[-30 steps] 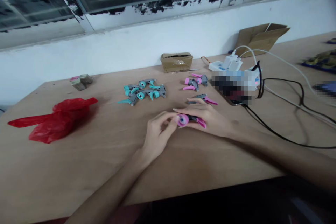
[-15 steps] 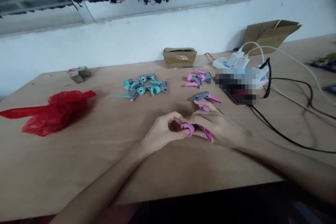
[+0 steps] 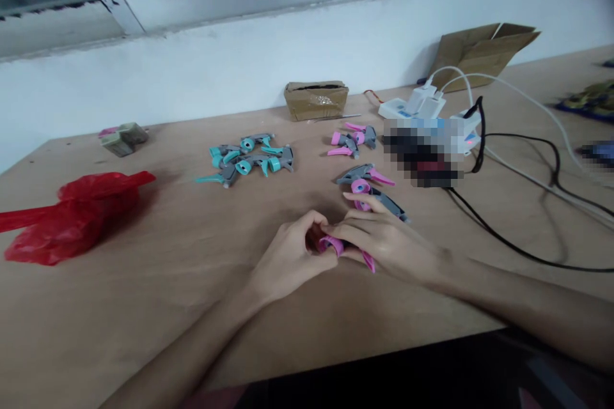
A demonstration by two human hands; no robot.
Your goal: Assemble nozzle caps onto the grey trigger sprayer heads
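Low over the near middle of the table, both hands meet at a pink and grey trigger spray head (image 3: 332,243). My left hand (image 3: 292,254) curls its thumb and fingers round the pink collar end. From the right, my right hand (image 3: 391,238) closes over the grey body and hides most of it; the pink trigger pokes out below. Just beyond my right fingers lie another pink and grey spray head (image 3: 388,202) and a further one (image 3: 357,174). Several pink ones (image 3: 352,140) lie behind those, and a cluster of teal and grey spray heads (image 3: 254,158) lies to the left.
A red plastic bag (image 3: 81,217) lies at the left, with greenish blocks (image 3: 125,139) behind it. Against the wall stand a small cardboard box (image 3: 316,102) and a larger open one (image 3: 472,57). A power strip (image 3: 396,108) and cables (image 3: 518,254) occupy the right side.
The view has shifted slightly, so most things appear further left. Both hands stay on the spray head, its collar now turned a little and more covered by my fingers.
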